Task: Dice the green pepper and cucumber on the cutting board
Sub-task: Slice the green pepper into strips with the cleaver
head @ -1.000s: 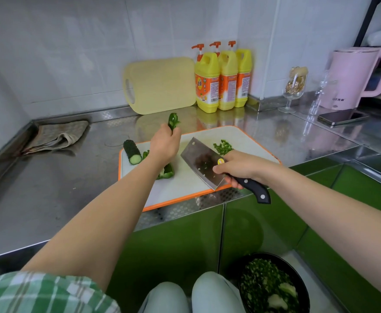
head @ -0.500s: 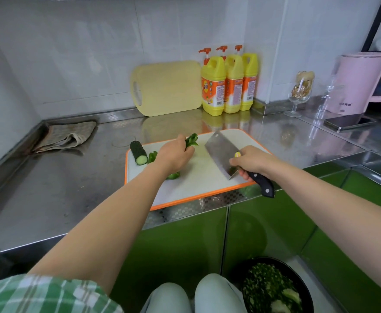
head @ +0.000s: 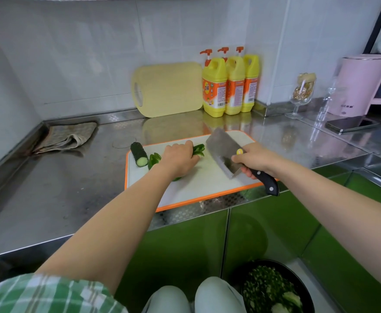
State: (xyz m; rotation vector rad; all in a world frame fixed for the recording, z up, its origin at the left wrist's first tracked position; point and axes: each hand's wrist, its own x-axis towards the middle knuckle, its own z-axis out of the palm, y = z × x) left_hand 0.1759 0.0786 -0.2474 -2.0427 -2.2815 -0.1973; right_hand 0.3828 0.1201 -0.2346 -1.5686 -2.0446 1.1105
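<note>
Where the steel counter (head: 49, 188) meets the wall at far left, a crumpled cloth (head: 65, 137) lies by itself. Next comes the orange-rimmed board (head: 207, 186), set near the counter's front edge. On its far left corner lies a cucumber (head: 139, 154) stub, cut face toward the camera, apart from the hand. Just beside it sits a curled piece of pepper (head: 154, 159), and the left hand (head: 179, 158) lies over more of it. The fingers are curled down and bunched, pinning pepper strips to the board, with the strip ends poking out past the fingertips. Just right of those strips is the cleaver (head: 222, 150), its blade tilted with the flat toward the camera; whether the edge touches the board cannot be told. The right hand (head: 256, 158) is wrapped round the black handle where it joins the blade. At the back wall a yellow board (head: 169, 89) leans, with three bottles (head: 230, 84) beside it. Farther right stand a glass (head: 302, 93), a phone (head: 352, 124) and a pink kettle (head: 363, 84). Below the counter, at lower right, a dark bowl (head: 275, 288) holds chopped greens.
</note>
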